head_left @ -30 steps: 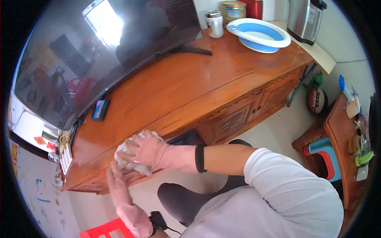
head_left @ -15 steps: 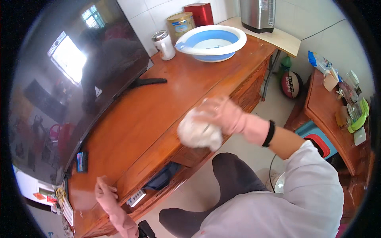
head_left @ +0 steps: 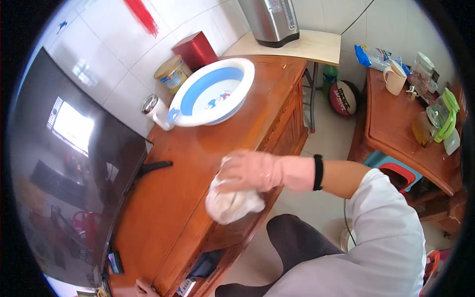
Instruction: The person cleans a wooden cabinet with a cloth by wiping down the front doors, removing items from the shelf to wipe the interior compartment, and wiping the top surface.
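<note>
My right hand (head_left: pixel 250 172), in a pink rubber glove with a black band at the wrist, grips a bunched white cloth (head_left: pixel 230 203). The cloth lies over the front edge of a reddish-brown wooden cabinet (head_left: pixel 163 208), part of it hanging past the edge. At the bottom of the view only the fingers of my gloved left hand (head_left: pixel 146 288) show, resting open on the cabinet top with nothing in them. The rest of that hand is cut off. Nearest to it is a small dark box with blue on it (head_left: pixel 115 263).
A television (head_left: pixel 74 173) stands along the left on a black foot. Behind stand a blue-and-white basin (head_left: pixel 185 99), a white lidded mug (head_left: pixel 158 113), a gold tin (head_left: pixel 173 73) and a red box (head_left: pixel 195 51). A steel water boiler (head_left: pixel 272 22) and a basketball (head_left: pixel 345 97) are farther off.
The view has turned toward the right and far end. My right hand has moved the cloth a little toward me along the cabinet's front edge. My left hand has mostly left the view.
</note>
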Action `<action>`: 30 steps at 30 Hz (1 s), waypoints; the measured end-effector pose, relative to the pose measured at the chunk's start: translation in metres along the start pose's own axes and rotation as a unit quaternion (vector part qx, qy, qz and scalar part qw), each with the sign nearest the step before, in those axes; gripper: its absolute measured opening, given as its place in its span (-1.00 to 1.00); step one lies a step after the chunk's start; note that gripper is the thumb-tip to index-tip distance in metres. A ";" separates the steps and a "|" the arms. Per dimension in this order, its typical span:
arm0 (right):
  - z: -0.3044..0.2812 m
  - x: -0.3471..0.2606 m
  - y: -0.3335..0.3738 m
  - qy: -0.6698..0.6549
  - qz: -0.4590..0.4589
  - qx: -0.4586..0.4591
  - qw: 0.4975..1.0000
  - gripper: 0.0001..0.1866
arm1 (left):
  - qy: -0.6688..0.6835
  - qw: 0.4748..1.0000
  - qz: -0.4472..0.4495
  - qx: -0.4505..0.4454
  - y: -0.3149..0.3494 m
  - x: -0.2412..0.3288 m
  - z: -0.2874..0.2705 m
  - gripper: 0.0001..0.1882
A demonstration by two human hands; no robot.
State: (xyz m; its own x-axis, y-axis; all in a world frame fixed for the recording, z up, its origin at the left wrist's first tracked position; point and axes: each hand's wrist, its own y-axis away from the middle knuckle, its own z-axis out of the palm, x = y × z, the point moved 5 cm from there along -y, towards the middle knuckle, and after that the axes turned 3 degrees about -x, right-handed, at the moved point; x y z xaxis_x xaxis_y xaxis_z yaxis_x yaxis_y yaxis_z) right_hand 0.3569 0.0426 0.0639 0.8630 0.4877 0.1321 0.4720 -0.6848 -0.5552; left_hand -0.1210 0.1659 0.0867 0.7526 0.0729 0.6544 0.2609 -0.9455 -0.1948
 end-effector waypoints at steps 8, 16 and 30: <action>-0.082 0.195 0.137 0.021 0.288 -0.011 0.957 -0.34 | -0.159 0.966 0.157 0.132 0.020 0.024 -0.007 -0.56; -0.096 0.304 0.215 -0.042 0.439 -0.012 0.897 -0.68 | -0.107 0.974 0.150 0.135 0.016 0.022 0.001 -0.56; -0.001 0.147 0.190 -0.313 0.543 0.352 0.695 -0.41 | -0.077 0.980 0.168 0.072 -0.028 -0.035 0.002 -0.58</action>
State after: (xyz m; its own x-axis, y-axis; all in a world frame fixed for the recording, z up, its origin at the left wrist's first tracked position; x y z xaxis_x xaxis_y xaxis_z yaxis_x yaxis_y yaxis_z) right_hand 0.5739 -0.0164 -0.0212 0.2899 0.1817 -0.9396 -0.7914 -0.5065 -0.3421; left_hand -0.1539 0.1904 0.0680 0.8904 -0.1764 0.4196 0.0571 -0.8712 -0.4876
